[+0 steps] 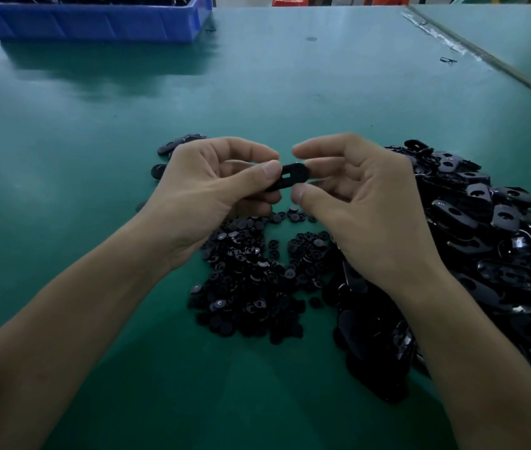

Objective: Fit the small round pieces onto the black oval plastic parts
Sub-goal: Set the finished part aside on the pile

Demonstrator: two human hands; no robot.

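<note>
Matte green surface (290, 92); a blue ribbed plastic bin (95, 24) stands at its far left. Right: heap of glossy black oval parts (485, 238), each slotted. Centre: smaller heap of round pieces (248, 277), flat black discs. Both forearms reach forward above the discs. Left hand (212, 186): grip clamped, thumb against curled fingers, on the held oval part (290, 175), lifted clear. Right hand (364, 206): fingers curled at that part's free end; whether its grip has closed cannot be told.
</note>
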